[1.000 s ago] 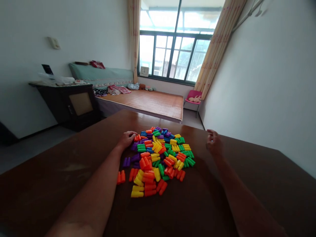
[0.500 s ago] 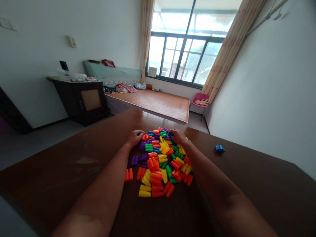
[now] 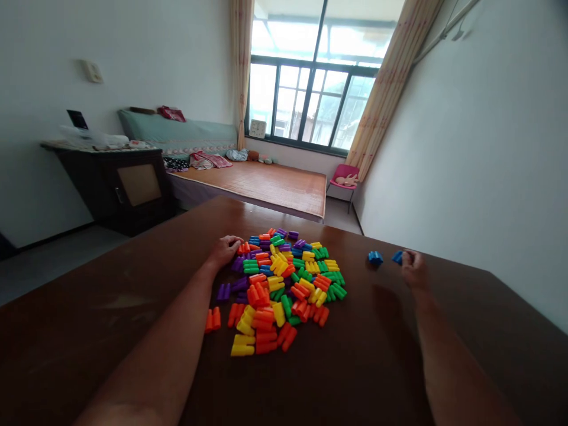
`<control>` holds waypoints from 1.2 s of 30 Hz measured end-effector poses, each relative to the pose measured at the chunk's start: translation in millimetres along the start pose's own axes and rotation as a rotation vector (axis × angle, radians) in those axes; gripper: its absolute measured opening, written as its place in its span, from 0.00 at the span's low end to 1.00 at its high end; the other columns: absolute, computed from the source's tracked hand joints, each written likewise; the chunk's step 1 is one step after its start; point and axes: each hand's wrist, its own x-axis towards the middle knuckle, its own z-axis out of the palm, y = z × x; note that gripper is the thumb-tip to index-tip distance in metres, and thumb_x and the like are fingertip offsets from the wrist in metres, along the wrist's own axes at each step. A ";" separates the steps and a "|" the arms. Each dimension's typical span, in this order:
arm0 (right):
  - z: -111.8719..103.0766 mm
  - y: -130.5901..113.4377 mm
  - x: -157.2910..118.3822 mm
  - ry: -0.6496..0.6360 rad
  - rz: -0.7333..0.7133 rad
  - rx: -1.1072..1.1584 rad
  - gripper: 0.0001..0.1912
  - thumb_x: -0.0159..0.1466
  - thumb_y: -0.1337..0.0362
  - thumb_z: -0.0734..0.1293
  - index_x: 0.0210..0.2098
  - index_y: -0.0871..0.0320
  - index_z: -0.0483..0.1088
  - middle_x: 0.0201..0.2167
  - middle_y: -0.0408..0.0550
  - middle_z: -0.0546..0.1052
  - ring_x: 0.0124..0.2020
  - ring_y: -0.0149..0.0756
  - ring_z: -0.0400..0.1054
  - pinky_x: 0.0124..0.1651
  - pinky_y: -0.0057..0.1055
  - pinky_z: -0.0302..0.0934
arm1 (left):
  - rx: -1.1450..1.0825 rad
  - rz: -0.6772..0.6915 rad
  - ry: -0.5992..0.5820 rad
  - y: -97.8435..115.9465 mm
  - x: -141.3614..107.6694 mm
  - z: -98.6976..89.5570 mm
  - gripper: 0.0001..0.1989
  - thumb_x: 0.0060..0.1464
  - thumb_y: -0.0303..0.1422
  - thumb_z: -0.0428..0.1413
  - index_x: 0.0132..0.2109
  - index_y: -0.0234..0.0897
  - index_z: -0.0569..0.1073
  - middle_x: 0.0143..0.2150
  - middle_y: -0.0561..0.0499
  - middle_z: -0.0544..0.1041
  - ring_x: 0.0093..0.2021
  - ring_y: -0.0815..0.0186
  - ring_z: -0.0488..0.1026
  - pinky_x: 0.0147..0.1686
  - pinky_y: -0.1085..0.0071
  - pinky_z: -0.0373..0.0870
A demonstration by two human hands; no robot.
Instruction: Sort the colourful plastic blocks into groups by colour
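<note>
A loose pile of plastic building blocks (image 3: 279,264) in orange, yellow, green, purple and blue lies on the brown table (image 3: 364,349). At the pile's far left edge rests my left hand (image 3: 225,249), its fingers loosely bent and apart beside an orange block (image 3: 244,247). It seems to hold nothing. Off to the right, my right hand (image 3: 415,269) pinches a blue block (image 3: 397,257) low over the table. Just left of that block sits a small group of blue blocks (image 3: 375,258), apart from the pile.
Beyond the table stands a bed (image 3: 275,184) with a woven mat. A dark cabinet (image 3: 106,183) is at the left, and a pink chair (image 3: 344,173) with a soft toy stands near the window. The table's far edge runs behind the blocks.
My right hand has moved from the pile's far right side out to the right, carrying a blue block. My left hand stays by the pile. The view has turned slightly right.
</note>
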 end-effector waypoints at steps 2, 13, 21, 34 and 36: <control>-15.7 32.1 2.1 0.022 0.066 -0.037 0.15 0.63 0.53 0.57 0.35 0.54 0.70 0.30 0.54 0.77 0.31 0.42 0.70 0.37 0.41 0.63 | 0.009 -0.009 -0.006 1.5 -0.5 -1.8 0.18 0.53 0.40 0.49 0.41 0.38 0.79 0.44 0.47 0.79 0.44 0.60 0.75 0.45 0.68 0.69; -17.4 90.2 12.8 -0.090 0.172 -0.241 0.19 0.59 0.51 0.61 0.37 0.57 0.76 0.39 0.57 0.78 0.43 0.47 0.71 0.48 0.42 0.63 | -0.050 -0.028 -0.031 -2.4 3.6 -3.1 0.21 0.50 0.44 0.49 0.43 0.38 0.79 0.44 0.47 0.80 0.45 0.58 0.75 0.47 0.68 0.70; -4.9 94.0 9.2 -0.250 0.116 -0.066 0.23 0.50 0.55 0.70 0.44 0.57 0.74 0.39 0.52 0.80 0.39 0.42 0.74 0.45 0.38 0.67 | -0.026 -0.023 -0.034 3.0 3.1 -5.5 0.21 0.50 0.44 0.49 0.42 0.37 0.79 0.43 0.47 0.80 0.43 0.59 0.76 0.44 0.70 0.70; 15.9 72.5 5.2 -0.237 -0.078 -0.286 0.22 0.56 0.61 0.64 0.50 0.55 0.72 0.37 0.50 0.79 0.41 0.44 0.73 0.48 0.41 0.65 | -0.008 -0.056 -0.024 6.6 1.8 -6.7 0.20 0.50 0.43 0.50 0.42 0.38 0.79 0.43 0.48 0.80 0.43 0.59 0.76 0.43 0.69 0.70; 13.4 69.5 5.5 -0.220 -0.060 -0.280 0.24 0.56 0.63 0.62 0.52 0.58 0.71 0.38 0.52 0.79 0.40 0.43 0.72 0.48 0.41 0.64 | -0.022 -0.041 -0.026 3.9 2.5 -5.6 0.20 0.50 0.43 0.50 0.42 0.38 0.79 0.44 0.47 0.80 0.44 0.59 0.76 0.45 0.69 0.70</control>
